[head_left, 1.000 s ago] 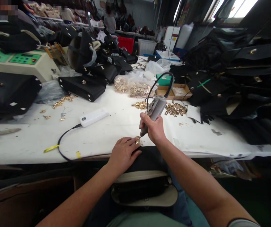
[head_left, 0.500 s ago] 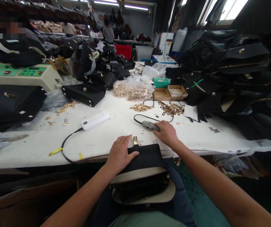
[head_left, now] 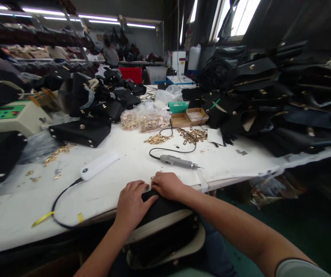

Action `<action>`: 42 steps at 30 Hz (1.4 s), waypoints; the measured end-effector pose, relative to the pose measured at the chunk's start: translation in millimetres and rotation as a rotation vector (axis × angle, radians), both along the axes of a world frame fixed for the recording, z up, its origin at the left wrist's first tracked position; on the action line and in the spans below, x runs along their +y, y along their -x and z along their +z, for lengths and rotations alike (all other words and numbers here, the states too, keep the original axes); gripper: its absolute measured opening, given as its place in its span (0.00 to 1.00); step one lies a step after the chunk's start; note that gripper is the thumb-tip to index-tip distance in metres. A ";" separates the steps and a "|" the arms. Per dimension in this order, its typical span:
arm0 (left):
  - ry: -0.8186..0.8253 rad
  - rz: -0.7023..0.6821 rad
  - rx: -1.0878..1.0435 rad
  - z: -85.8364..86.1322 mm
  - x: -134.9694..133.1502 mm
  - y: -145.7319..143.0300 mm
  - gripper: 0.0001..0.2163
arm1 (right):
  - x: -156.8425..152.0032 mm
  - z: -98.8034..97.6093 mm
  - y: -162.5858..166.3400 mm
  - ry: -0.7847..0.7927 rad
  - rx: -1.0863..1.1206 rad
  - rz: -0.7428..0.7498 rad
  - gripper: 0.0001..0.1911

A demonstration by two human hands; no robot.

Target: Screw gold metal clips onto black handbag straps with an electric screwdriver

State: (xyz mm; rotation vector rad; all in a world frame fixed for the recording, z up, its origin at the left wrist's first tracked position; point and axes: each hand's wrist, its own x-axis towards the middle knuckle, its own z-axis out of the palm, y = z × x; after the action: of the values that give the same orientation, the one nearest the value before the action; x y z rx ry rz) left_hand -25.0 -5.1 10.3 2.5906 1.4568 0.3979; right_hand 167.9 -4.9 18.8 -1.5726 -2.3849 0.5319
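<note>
On the white table [head_left: 136, 161], a grey electric screwdriver [head_left: 178, 161] lies just beyond the hands, and its black cord loops toward two heaps of golden metal pieces [head_left: 192, 135]. At the left there is a white device [head_left: 98, 166] with a cable; black bags [head_left: 81, 130] stand behind it. The black bag [head_left: 165, 207] being handled rests at the table's edge, its flap toward the table. The left hand [head_left: 130, 202] lies on this flap, fingers extended, thumb apart. The right hand [head_left: 168, 185] bends its fingers at the flap's end, partly hiding a golden clasp [head_left: 152, 178]; whether they grip it, I cannot tell.
</note>
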 end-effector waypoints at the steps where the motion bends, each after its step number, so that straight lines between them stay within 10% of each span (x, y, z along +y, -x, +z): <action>1: -0.006 -0.008 0.005 -1.4 1.3 0.6 0.17 | 0.0 1.2 -1.6 -0.018 -0.004 0.010 0.09; 4: -0.032 -0.038 -0.011 -6.4 5.9 2.9 0.17 | -3.9 4.7 -18.9 -0.117 0.109 -0.057 0.08; 11: -0.059 -0.039 -0.036 -15.5 11.6 7.3 0.22 | -44.4 -18.0 -145.7 -0.419 0.453 -0.775 0.09; 15: -0.062 -0.048 -0.032 -17.5 12.4 7.3 0.22 | -58.7 -40.8 -184.2 -0.319 0.420 -0.778 0.09; 27: -0.105 -0.085 -0.001 -1.1 1.0 5.1 0.19 | -60.5 -47.4 -179.9 -0.255 0.389 -0.691 0.09; 35: 0.247 0.039 -0.048 8.4 2.6 7.8 0.17 | -62.6 -46.0 -185.7 -0.260 0.545 -0.781 0.11; 42: 0.450 0.041 -0.095 52.7 -9.0 1.5 0.18 | -80.2 -19.6 -166.2 -0.272 0.707 -0.924 0.20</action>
State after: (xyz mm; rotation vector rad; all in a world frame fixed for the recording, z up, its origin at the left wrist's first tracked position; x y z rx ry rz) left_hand -26.5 -14.1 63.0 2.1619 1.3803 0.1684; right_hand 334.1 -85.1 -0.9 -1.7368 -1.0190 0.4167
